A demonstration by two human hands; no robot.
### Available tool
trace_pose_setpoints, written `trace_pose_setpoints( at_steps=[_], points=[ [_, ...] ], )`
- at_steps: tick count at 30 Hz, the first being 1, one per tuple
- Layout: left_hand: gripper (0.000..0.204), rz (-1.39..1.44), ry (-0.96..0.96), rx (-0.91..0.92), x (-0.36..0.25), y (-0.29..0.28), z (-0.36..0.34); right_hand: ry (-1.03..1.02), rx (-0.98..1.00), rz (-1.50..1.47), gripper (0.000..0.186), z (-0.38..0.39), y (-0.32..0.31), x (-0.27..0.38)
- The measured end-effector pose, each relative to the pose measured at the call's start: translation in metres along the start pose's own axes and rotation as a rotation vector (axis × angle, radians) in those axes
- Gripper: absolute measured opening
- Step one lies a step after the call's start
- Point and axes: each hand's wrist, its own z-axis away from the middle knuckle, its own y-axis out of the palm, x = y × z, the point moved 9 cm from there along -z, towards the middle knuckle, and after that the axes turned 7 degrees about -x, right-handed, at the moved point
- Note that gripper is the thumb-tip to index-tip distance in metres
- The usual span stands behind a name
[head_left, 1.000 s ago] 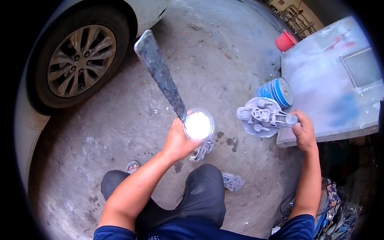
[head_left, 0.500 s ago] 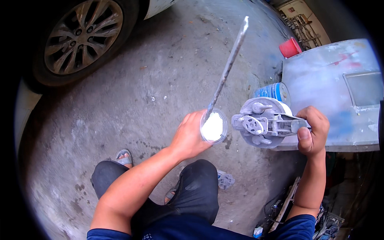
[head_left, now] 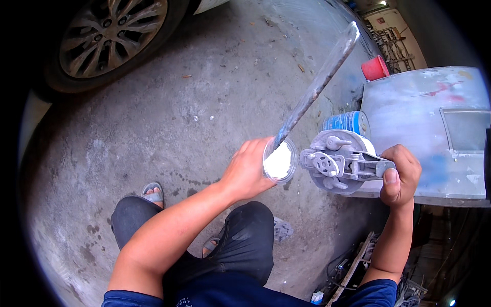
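Observation:
My left hand (head_left: 249,171) wraps round a clear plastic cup (head_left: 291,171) with white paint (head_left: 277,161) in it. A long, flat, smeared stirring stick (head_left: 318,87) stands in the cup and leans up to the right. To the right of the cup, my right hand (head_left: 401,174) grips the handle of a grey paint mixing lid (head_left: 337,161), with the thumb by its lever. Wing-shaped clamps and a round holed coupling sit on the lid. A strip of white tin (head_left: 367,145) shows at its edge; the rest is hidden below. Lid and cup are slightly apart.
Behind the lid stands a blue tin (head_left: 345,122). A paint-stained grey panel (head_left: 404,123) fills the right side, with a red tub (head_left: 375,68) at its far corner. A car wheel (head_left: 110,38) is at upper left. Another mixing lid (head_left: 283,230) is by my knee, and clutter (head_left: 353,266) lies lower right.
The stirring stick has swung further to the right and shows its broader side. My left hand and the cup are slightly further right. My right hand keeps its grip; the view has shifted a little.

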Motion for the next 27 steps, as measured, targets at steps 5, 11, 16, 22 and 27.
trace_pose_setpoints(
  at_steps=[5, 11, 16, 22, 27],
  points=[
    [0.081, 0.011, 0.011, -0.002, -0.001, 0.001, -0.001, -0.014, 0.009, -0.031, 0.044, 0.000, -0.001, 0.000],
    [0.080, -0.010, -0.011, 0.014, 0.000, 0.004, -0.001, -0.039, 0.009, -0.020, 0.052, 0.002, -0.002, 0.002],
    [0.080, -0.013, -0.020, 0.028, 0.001, 0.007, 0.000, -0.113, 0.050, 0.098, 0.060, -0.007, -0.001, 0.021],
    [0.077, 0.001, 0.002, 0.022, -0.001, 0.009, -0.001, -0.199, 0.068, 0.143, 0.051, -0.014, 0.000, 0.039],
    [0.076, 0.011, 0.016, 0.009, -0.001, 0.010, -0.001, -0.190, 0.064, 0.115, 0.041, -0.014, 0.000, 0.040]
  ],
)
